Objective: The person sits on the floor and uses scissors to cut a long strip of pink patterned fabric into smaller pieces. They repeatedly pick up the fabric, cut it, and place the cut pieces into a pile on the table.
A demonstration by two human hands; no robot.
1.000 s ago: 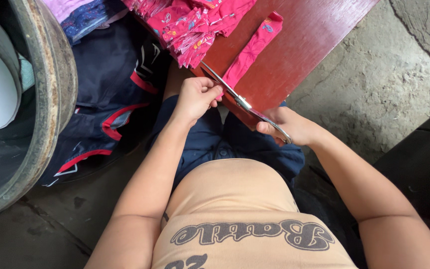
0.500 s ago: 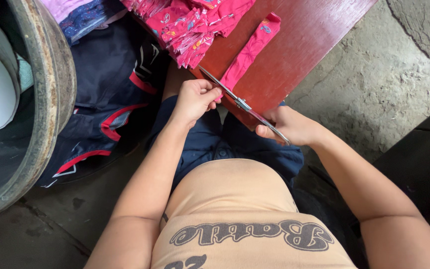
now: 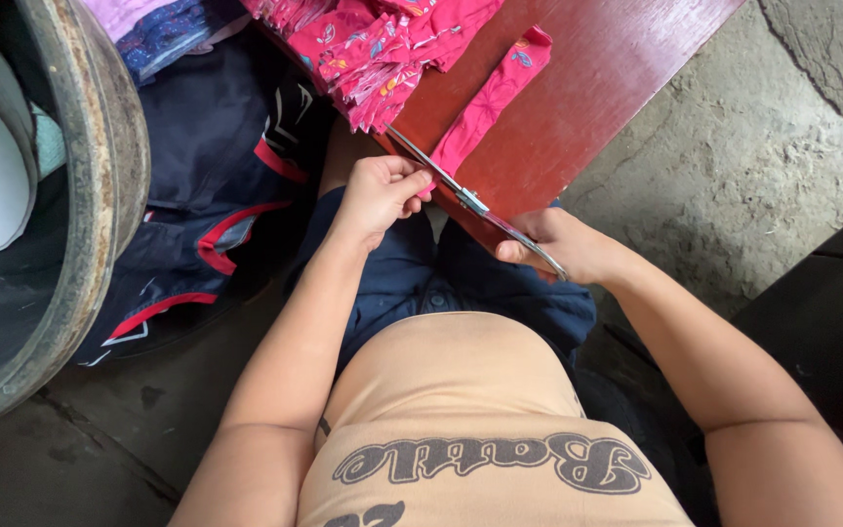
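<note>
While my left hand pinches the near end of the pink fabric strip on the red board, my right hand is closed around the scissors. Their 2 blades sit beside my left fingertips; a slip could nick them or skew the cut.

From my headcam I see my left hand pinching the near end of a pink fabric strip lying on the dark red table. My right hand grips scissors, blades across the strip's near end. More pink pieces are piled just beside the strip.
</note>
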